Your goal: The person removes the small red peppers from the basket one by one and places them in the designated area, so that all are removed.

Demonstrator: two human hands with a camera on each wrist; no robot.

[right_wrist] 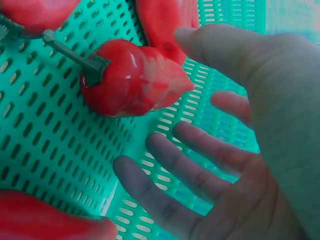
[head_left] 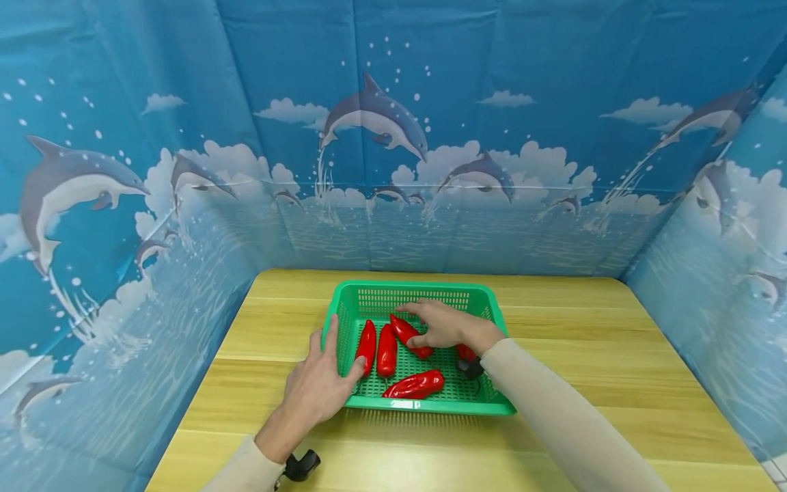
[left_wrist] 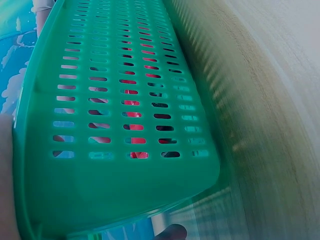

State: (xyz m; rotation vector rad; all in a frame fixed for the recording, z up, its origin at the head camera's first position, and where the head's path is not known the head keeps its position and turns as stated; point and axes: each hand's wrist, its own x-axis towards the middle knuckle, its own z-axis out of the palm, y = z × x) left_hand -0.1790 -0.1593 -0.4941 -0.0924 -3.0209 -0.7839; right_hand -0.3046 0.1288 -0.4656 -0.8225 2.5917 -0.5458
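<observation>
A green plastic basket [head_left: 424,407] with slotted walls holds several red peppers. My left hand [head_left: 320,383] grips its left side near the front corner, thumb over the rim and fingers along the outside; a fingertip [left_wrist: 172,232] shows in the left wrist view. Inside the basket, my right hand [head_left: 443,322] is over a slanted pepper [head_left: 402,331], its fingers spread. In the right wrist view, the thumb overlaps one pepper [right_wrist: 167,25], and another pepper [right_wrist: 132,77] with a green stem sits beside the fingers. Two upright-lying peppers and a front pepper [head_left: 418,385] lie nearby.
The basket stands on a yellow wood-grain table [head_left: 572,355]. Behind and at both sides hangs a blue curtain [head_left: 393,225] printed with dolphins. One pepper [head_left: 465,352] is partly hidden by the right wrist and its black camera [head_left: 470,369].
</observation>
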